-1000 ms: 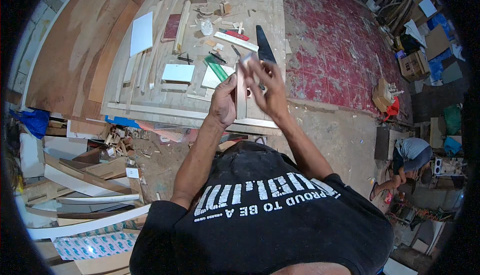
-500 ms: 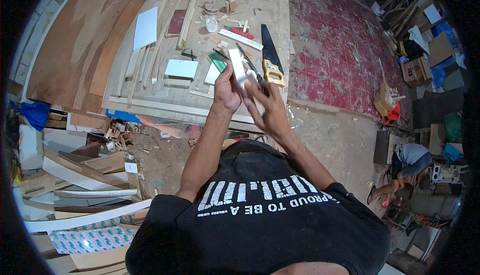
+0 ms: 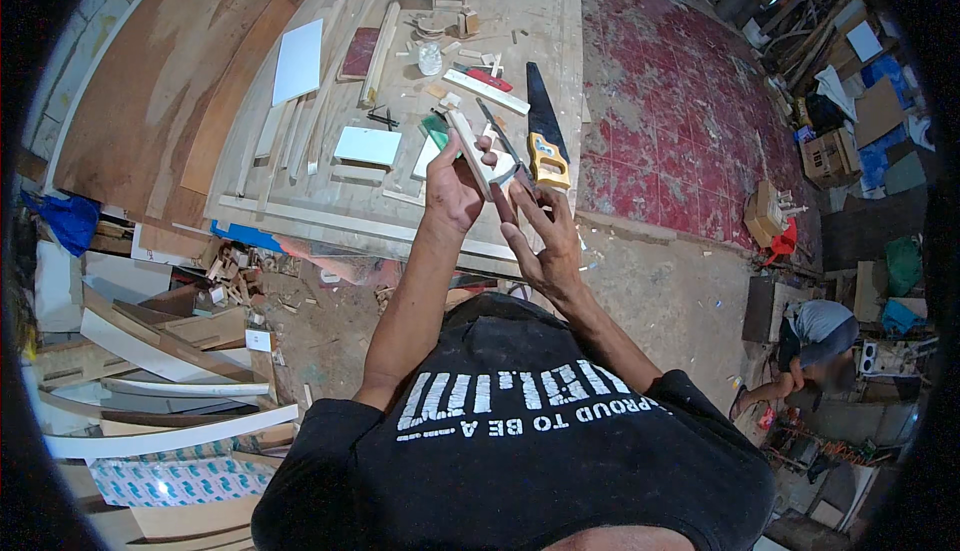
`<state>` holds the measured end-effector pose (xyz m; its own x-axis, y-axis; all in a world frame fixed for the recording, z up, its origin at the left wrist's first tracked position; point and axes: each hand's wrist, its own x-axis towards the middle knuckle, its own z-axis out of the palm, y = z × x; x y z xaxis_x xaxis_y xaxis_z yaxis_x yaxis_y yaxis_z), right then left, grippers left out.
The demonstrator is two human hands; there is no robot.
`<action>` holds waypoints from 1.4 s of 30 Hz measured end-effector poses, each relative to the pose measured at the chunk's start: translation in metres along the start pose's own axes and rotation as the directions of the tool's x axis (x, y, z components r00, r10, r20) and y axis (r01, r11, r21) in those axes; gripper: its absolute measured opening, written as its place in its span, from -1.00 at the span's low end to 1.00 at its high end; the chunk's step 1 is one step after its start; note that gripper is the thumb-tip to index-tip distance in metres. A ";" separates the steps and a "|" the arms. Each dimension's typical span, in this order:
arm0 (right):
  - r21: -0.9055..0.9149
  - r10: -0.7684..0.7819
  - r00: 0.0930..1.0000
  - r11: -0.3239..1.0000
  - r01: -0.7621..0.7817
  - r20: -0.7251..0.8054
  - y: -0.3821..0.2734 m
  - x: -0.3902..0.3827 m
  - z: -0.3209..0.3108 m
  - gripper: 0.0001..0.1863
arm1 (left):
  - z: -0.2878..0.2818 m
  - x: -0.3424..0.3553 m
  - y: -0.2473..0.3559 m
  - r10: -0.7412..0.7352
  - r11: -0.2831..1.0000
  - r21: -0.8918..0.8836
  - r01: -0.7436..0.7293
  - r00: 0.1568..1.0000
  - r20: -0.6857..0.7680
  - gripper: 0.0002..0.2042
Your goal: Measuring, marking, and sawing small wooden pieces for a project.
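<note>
Above the near part of the workbench, my left hand (image 3: 456,191) grips a short, slim wooden strip (image 3: 468,151) whose pale brown edge faces up. The thumb lies along one side and the fingertips show on the other. My right hand (image 3: 548,243) is just right of the strip's lower end, with fingers stretched and thumb apart; whether a fingertip touches the wood is hard to tell. A long, thin dark tool (image 3: 500,131) lies behind the hands. Right of it is a handsaw (image 3: 547,116) with a black blade and yellow handle.
White panels (image 3: 367,146), wooden strips, a clear jar (image 3: 430,59) and a red-handled tool (image 3: 489,79) lie on the workbench (image 3: 330,191). Offcuts and curved pieces (image 3: 150,351) are piled at left. Another person (image 3: 822,336) crouches at far right, near boxes and clutter.
The strip has turned in my left hand from its white face to its brown edge. My right hand has moved down and away from the strip's face. The view has shifted slightly.
</note>
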<state>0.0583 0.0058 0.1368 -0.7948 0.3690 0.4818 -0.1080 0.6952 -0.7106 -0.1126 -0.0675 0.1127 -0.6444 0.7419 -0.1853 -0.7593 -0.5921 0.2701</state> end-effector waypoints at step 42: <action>0.546 0.397 0.874 0.815 -0.196 -0.279 0.031 0.026 0.020 -0.51 | 0.026 0.030 -0.049 0.353 0.935 0.162 -0.315 0.871 -0.342 -0.60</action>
<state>0.0221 0.0243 0.1168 -0.5714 0.7707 0.2822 -0.2586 0.1573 -0.9531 -0.0920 -0.0081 0.1180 -0.8602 0.3294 -0.3892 -0.4920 -0.7368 0.4638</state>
